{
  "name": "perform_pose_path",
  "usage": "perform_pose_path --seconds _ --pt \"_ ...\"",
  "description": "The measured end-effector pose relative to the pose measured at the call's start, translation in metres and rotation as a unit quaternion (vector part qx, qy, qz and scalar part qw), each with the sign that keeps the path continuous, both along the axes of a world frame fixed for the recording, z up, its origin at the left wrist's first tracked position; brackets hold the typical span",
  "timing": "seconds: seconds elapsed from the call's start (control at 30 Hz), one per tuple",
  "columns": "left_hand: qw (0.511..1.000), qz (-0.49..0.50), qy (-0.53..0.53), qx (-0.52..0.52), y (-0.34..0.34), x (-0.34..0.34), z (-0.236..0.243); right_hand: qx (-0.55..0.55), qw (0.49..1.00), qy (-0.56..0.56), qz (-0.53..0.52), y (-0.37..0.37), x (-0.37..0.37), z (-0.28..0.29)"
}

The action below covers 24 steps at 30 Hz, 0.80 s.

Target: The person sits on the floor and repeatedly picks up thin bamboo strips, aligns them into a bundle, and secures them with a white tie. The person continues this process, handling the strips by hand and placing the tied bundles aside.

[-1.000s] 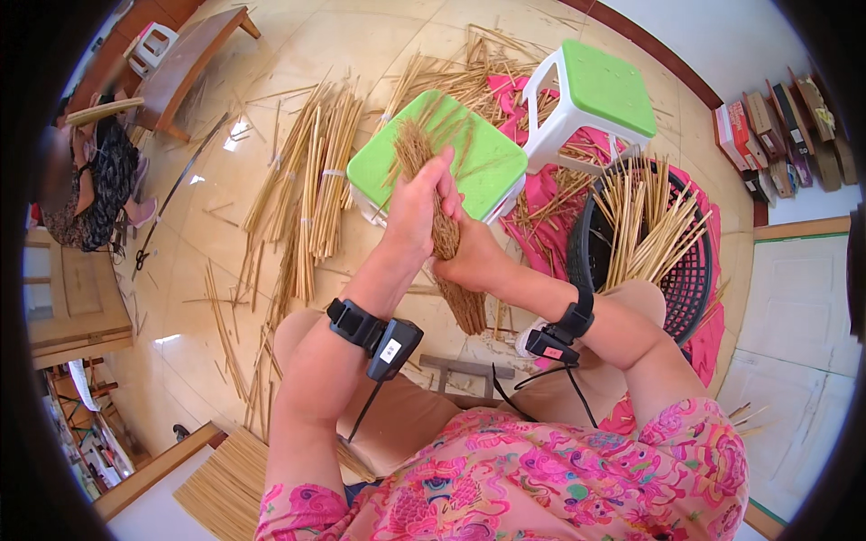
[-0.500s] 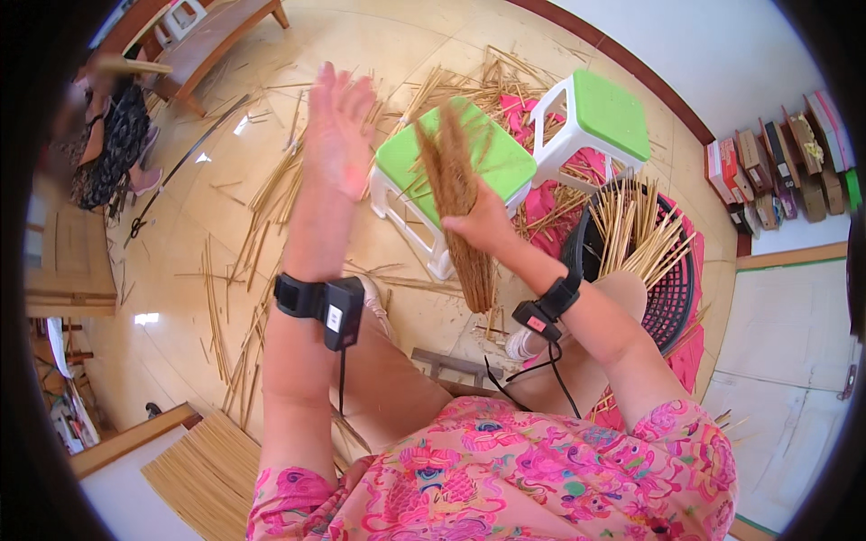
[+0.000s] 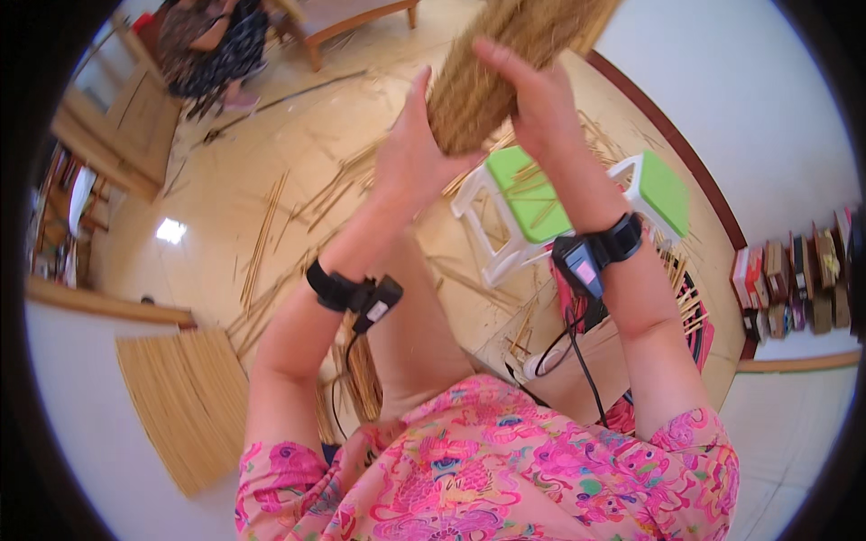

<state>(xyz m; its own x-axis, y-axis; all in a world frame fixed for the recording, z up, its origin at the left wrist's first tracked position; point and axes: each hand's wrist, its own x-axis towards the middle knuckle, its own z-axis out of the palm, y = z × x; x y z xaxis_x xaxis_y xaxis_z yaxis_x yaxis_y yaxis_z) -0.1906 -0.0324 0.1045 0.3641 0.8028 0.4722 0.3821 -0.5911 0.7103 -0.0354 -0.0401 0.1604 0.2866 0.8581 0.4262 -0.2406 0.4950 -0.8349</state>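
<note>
A thick brown bundle of dry straw-like stalks slants up and away from me at the top of the head view, its far end cut off by the frame. My right hand grips it from the right, thumb lying across the top. Against the bundle's near end rests my left hand, thumb pointing up on its left side and fingers passing under it, partly hidden. Both forearms are raised, each with a black strapped device at the wrist.
Two white stools with green tops stand ahead on the right. A stalk-filled basket is half hidden behind my right forearm. Loose stalks litter the tiled floor. A seated person is at far left; boxes line the right wall.
The bundle has been lifted up and away, from in front of the stool to the top of view. My left hand, earlier open in the air, has come onto its near end. The view has shifted.
</note>
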Motion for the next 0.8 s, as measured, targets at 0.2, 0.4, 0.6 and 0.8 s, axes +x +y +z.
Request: perform_pose_path --seconds 0.2,0.4,0.6,0.8 --pt "0.956 -0.036 -0.202 -0.211 -0.002 -0.153 -0.044 -0.116 0.981 -0.15 0.052 -0.009 -0.057 -0.029" --pt "0.841 0.235 -0.285 -0.396 -0.092 -0.354 -0.175 -0.001 0.828 -0.551 0.105 -0.045 -0.059 -0.166" --pt "0.767 0.379 -0.116 -0.506 -0.252 -0.418 -0.284 -0.089 0.784 -0.614 -0.004 -0.063 -0.04 -0.181" --pt "0.698 0.46 -0.12 -0.535 -0.378 -0.457 -0.39 -0.09 0.806 -0.584 -0.038 -0.078 -0.031 -0.181"
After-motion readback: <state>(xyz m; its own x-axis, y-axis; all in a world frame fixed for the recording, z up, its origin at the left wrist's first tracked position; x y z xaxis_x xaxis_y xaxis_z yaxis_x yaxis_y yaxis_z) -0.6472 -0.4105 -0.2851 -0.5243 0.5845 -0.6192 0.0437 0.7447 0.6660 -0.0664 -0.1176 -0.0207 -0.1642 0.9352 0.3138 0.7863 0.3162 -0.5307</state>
